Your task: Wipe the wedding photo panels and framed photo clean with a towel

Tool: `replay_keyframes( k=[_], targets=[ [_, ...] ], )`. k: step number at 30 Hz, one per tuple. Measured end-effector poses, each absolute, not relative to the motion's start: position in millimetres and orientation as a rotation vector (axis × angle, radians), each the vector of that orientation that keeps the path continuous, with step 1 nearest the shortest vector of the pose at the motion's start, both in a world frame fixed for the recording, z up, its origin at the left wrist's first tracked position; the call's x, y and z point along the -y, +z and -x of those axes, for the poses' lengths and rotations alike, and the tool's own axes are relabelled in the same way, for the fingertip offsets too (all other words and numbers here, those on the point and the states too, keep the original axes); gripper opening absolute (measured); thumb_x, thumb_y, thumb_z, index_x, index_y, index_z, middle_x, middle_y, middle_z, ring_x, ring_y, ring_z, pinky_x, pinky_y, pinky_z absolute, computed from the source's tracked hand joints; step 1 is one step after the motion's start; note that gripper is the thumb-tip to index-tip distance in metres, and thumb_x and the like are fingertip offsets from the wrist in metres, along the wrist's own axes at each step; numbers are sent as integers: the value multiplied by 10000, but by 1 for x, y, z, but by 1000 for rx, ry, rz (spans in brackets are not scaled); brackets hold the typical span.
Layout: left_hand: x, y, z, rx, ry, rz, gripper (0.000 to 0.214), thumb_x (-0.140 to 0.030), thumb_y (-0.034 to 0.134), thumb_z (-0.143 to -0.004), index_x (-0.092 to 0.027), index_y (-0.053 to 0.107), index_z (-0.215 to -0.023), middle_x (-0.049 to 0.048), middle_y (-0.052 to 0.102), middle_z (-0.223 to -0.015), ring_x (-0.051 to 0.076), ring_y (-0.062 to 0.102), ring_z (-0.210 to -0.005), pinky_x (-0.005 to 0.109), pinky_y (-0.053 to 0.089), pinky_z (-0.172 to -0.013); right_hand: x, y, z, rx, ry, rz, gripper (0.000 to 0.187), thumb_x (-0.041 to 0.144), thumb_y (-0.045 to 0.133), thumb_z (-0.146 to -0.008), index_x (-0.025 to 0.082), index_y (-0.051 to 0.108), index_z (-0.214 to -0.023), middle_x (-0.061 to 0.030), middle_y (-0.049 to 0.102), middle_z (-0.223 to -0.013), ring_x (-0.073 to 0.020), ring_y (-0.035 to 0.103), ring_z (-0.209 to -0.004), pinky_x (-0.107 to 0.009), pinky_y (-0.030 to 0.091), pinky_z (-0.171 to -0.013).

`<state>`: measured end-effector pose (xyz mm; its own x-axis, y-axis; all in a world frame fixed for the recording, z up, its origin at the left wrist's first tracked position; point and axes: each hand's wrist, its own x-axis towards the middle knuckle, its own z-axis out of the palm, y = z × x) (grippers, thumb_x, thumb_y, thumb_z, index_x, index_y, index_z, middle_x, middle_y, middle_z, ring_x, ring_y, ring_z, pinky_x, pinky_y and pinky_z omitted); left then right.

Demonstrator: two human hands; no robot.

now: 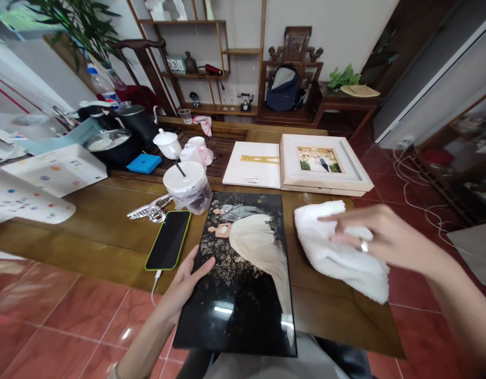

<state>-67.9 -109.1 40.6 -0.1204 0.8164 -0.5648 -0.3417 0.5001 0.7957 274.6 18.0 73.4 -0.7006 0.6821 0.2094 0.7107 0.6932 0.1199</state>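
My left hand [188, 281] grips the left edge of a glossy wedding photo panel [243, 273], its thumb on the front face. The panel tilts toward me, its lower end over my lap and its top near the table. It shows a couple, one in a wide white gown, against a black background, with light glare near the bottom. To the right, a crumpled white towel [325, 263] lies on the table. My right hand [373, 234], slightly blurred and with a ring, is over the towel with fingers reaching out; whether they touch it is unclear.
Behind the panel are a white booklet [253, 163] and a framed photo [320, 160] on a box. A lidded cup [188, 184], keys [150, 208] and a charging phone [169, 239] lie to the left. The wooden table [120, 226] also holds a teapot [166, 143] and pots.
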Motion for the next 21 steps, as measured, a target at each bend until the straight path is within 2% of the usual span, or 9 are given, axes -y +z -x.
replay_keyframes(
  k=[5,9,11,13,16,18,21],
  targets=[
    [110,37,70,-1340,1051,-474,680,-376,777,-712,-266,495,-1321,86,595,-1327,264,645,-1100,316,546,-869,-124,87,-171,2939,-175,1284,934,650,612,-732,176,278,-1465,-192,100,-1581,-424,78,-1429,-602,144,-1109],
    [107,40,67,-1363,1051,-424,670,-354,790,-695,-282,510,-1299,67,612,-1306,244,659,-1068,301,539,-870,-168,77,-135,3005,-169,1383,1099,688,636,-688,156,135,-1509,-244,32,-1572,-469,19,-1418,-658,73,-1084],
    [106,42,65,-1335,1064,-416,692,-354,804,-673,-259,515,-1294,78,648,-1247,257,665,-1050,314,539,-866,-179,73,-131,3055,-153,1422,1099,693,654,-671,186,152,-1508,-264,116,-1555,-498,93,-1399,-707,103,-1043],
    [105,45,63,-1295,1076,-412,706,-355,813,-659,-233,519,-1289,90,684,-1173,272,675,-1022,331,541,-856,-187,71,-129,3124,-123,1419,1043,690,654,-678,214,210,-1493,-267,265,-1508,-498,238,-1359,-712,198,-1005],
    [104,47,62,-1278,1075,-377,666,-333,812,-665,-220,539,-1261,91,699,-1140,271,682,-1006,326,545,-841,-192,71,-130,3206,-106,1331,934,650,604,-763,172,238,-1476,-270,452,-1379,-428,432,-1259,-581,371,-965],
    [104,47,62,-1272,1077,-349,636,-313,809,-674,-215,549,-1247,95,689,-1162,265,680,-1015,312,543,-844,-191,72,-131,3236,-134,1266,837,593,566,-829,138,260,-1461,-261,500,-1322,-382,484,-1215,-497,431,-932],
    [105,44,63,-1279,1095,-314,644,-291,805,-685,-223,537,-1266,99,656,-1229,256,667,-1049,290,536,-859,-186,69,-128,3260,-213,1211,567,465,553,-893,170,424,-1359,-161,523,-1307,-293,540,-1146,-473,471,-914]
  ],
)
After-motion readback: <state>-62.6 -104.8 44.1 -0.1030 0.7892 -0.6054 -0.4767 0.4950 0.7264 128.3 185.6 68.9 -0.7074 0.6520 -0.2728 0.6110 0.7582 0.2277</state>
